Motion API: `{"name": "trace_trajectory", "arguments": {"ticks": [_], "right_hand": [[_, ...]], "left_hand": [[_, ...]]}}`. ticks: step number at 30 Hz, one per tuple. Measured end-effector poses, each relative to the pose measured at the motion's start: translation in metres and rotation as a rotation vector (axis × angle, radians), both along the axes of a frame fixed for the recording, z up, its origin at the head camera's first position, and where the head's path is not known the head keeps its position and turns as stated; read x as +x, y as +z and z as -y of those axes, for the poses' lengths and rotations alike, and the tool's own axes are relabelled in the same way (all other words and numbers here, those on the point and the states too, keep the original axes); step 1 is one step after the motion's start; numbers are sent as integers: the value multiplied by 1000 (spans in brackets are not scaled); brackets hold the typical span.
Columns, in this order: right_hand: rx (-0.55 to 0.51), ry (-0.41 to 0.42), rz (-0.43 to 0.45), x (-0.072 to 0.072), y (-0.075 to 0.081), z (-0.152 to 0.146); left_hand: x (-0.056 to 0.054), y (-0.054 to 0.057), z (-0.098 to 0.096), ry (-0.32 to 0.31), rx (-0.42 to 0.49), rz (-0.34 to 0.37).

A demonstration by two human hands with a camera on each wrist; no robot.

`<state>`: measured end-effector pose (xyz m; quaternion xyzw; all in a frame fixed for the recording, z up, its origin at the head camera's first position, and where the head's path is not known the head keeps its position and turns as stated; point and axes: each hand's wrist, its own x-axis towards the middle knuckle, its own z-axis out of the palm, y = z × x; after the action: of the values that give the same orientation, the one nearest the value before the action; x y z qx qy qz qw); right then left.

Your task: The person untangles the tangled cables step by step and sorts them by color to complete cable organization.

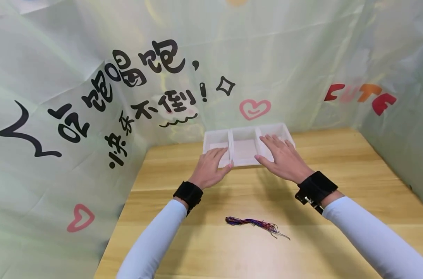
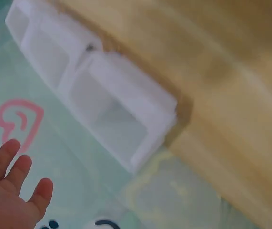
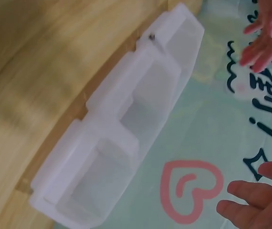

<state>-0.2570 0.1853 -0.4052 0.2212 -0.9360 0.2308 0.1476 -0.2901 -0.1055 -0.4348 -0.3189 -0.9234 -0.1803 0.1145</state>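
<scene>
A white tray (image 1: 245, 164) with three compartments stands at the back of the wooden table, and no contents show in it. My left hand (image 1: 209, 169) is before its left compartment, fingers extended. Over the right compartment is my right hand (image 1: 284, 159), with fingers spread. Both wrist views show the hands raised apart from the tray (image 2: 140, 90), holding nothing. In the right wrist view the left hand (image 3: 269, 36) also appears at the upper right. Nearer to me, a twisted bundle of dark multicoloured threads (image 1: 251, 222) lies on the table, its right end frayed.
The wooden table (image 1: 204, 248) extends toward me. A pale cloth backdrop (image 1: 288, 58) with black lettering and pink hearts rises behind the tray and along both sides. Black straps (image 1: 188, 193) with small cameras are round both wrists.
</scene>
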Motion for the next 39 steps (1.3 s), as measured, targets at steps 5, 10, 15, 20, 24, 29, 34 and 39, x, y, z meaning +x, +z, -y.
{"name": "trace_trajectory", "arguments": {"ticks": [5, 10, 15, 20, 24, 29, 34, 39], "right_hand": [[-23, 61, -49, 13, -8, 6], [-29, 122, -68, 26, -21, 12], [-29, 161, -54, 34, -34, 15], [-14, 185, -16, 40, -46, 17], [-9, 195, 42, 47, -52, 20], [-32, 273, 174, 57, -62, 27], [-83, 374, 318, 65, -71, 31], [-122, 418, 344, 69, -75, 34]], "left_hand": [[24, -23, -7, -80, -61, 72], [54, -45, -15, -173, -144, 171], [71, -65, -19, -312, -202, 153], [79, -80, -16, -397, -234, 112], [83, -85, -15, -382, -260, 101], [86, -86, -14, -345, -184, 143], [83, -76, -16, -286, 14, 237], [80, -57, -19, -237, 289, 376]]}}
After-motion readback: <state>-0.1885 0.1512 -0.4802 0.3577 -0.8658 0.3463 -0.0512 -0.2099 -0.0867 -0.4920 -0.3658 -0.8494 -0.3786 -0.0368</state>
